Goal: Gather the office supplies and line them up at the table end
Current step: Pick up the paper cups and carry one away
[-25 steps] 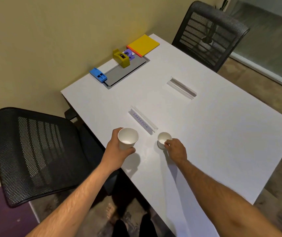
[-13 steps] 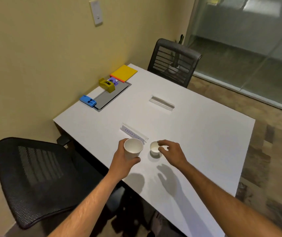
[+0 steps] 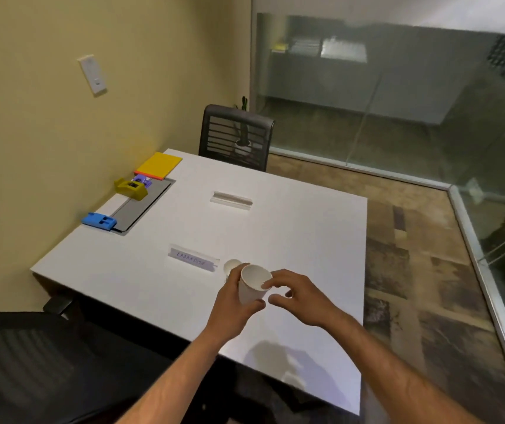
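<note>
Yellow walls and glass frame our white table (image 3: 306,228), where our left hand (image 3: 233,304) grips a smooth paper cup (image 3: 252,286) upright while our right hand (image 3: 298,296) hovers beside it, fingers loosely curled, holding nothing. Office supplies lie well ahead to the left along the wall edge: blue stapler (image 3: 99,221), yellow tape dispenser (image 3: 131,188), flat yellow notepad (image 3: 159,165).

White table (image 3: 291,240). Black mesh chair (image 3: 236,136) at its far edge, 12 o'clock; another black chair (image 3: 25,362) at 8 o'clock, near corner. Light switch (image 3: 93,75) on the yellow wall (image 3: 46,117), 10 o'clock. Glass partition (image 3: 398,87) from 1 to 3 o'clock. Patchy carpet (image 3: 413,270) right of table.
</note>
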`<action>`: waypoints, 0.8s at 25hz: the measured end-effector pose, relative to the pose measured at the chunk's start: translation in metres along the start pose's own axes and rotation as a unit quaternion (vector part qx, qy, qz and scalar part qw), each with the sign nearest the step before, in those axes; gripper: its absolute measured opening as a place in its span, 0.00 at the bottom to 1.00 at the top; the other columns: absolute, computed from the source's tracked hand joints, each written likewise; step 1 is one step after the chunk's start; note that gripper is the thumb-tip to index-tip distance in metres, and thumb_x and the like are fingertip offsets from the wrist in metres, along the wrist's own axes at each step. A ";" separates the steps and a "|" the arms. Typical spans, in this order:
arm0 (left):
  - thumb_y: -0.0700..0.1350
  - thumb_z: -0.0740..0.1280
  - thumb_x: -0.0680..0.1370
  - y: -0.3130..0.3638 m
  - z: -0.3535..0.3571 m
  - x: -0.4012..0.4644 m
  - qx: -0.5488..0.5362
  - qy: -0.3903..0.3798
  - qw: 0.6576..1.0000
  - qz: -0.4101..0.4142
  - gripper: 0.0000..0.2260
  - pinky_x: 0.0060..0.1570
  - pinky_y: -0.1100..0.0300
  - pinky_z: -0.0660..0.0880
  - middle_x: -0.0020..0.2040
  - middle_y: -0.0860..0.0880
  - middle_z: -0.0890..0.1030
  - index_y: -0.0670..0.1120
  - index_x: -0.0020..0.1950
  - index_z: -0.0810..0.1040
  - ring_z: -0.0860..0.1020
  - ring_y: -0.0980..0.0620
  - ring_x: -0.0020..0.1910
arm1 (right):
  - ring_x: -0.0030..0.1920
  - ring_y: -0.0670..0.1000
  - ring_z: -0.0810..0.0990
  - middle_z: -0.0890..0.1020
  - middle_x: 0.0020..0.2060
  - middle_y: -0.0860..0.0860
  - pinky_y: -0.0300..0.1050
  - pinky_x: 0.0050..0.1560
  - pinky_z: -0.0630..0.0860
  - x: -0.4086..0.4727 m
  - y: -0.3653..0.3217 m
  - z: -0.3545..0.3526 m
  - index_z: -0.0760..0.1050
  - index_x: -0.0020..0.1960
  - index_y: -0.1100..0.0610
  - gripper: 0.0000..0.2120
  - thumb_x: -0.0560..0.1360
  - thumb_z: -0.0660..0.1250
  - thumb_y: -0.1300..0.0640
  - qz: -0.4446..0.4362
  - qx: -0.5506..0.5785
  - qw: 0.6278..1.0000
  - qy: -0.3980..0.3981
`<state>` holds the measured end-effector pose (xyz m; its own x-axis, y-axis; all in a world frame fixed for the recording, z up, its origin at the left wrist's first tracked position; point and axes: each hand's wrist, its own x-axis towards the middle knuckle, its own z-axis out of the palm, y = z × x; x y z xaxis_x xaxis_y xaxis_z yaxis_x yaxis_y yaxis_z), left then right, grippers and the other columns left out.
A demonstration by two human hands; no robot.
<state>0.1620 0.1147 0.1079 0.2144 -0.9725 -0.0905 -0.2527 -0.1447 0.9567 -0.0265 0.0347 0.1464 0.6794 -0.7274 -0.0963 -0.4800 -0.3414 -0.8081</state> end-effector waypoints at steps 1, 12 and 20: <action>0.45 0.76 0.66 0.004 0.015 -0.003 -0.004 -0.005 1.000 0.000 0.32 0.47 0.63 0.79 0.58 0.60 0.79 0.62 0.66 0.70 0.79 0.57 0.55 | 0.56 0.44 0.77 0.79 0.57 0.39 0.47 0.54 0.77 -0.008 0.008 -0.010 0.79 0.57 0.45 0.10 0.77 0.69 0.53 -0.004 -0.012 1.000 -0.008; 0.42 0.78 0.68 0.060 0.257 0.023 -0.035 0.027 0.998 -0.040 0.31 0.60 0.51 0.79 0.62 0.52 0.81 0.54 0.69 0.72 0.80 0.50 0.59 | 0.52 0.44 0.77 0.80 0.52 0.39 0.45 0.51 0.78 -0.089 0.160 -0.182 0.79 0.52 0.44 0.05 0.77 0.69 0.47 -0.022 -0.041 0.999 0.001; 0.42 0.78 0.73 0.105 0.376 0.108 -0.027 0.013 0.999 -0.012 0.29 0.53 0.67 0.78 0.61 0.58 0.79 0.57 0.68 0.70 0.79 0.53 0.59 | 0.53 0.46 0.78 0.80 0.53 0.41 0.52 0.56 0.79 -0.086 0.245 -0.299 0.77 0.52 0.42 0.05 0.77 0.69 0.48 -0.012 -0.052 0.999 0.007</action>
<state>-0.1968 -0.0737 0.0947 0.2448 -0.9638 -0.1061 -0.1959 -0.1563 0.9681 -0.3689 -0.1642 0.1307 0.6845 -0.7258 -0.0688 -0.5188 -0.4186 -0.7454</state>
